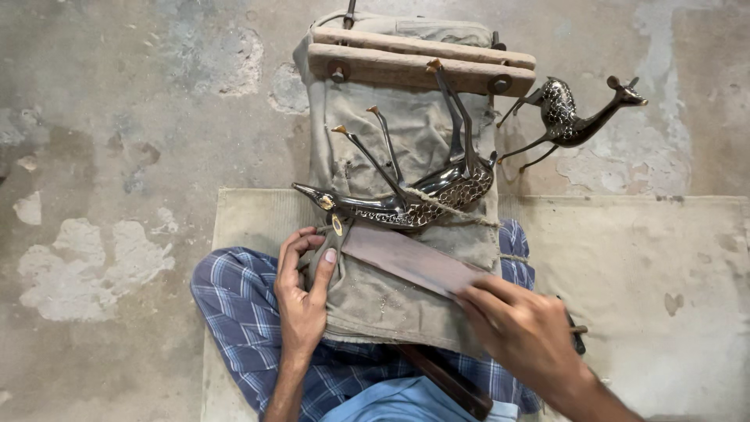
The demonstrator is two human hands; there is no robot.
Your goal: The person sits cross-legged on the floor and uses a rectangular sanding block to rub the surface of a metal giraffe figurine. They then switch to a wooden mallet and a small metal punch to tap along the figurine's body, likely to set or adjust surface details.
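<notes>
A canvas-covered block lies on the floor over the person's lap. A metal deer figure lies on it, legs up. The right hand fingers clench a flat file; the left hand fingers pinch its tip beside the deer's head.

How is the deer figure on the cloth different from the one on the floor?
The deer on the cloth lies on its back, legs up, tied down with cord; the deer on the floor lies loose on its side. The left hand touches only the cloth one. Both are dark, patterned metal.
</notes>
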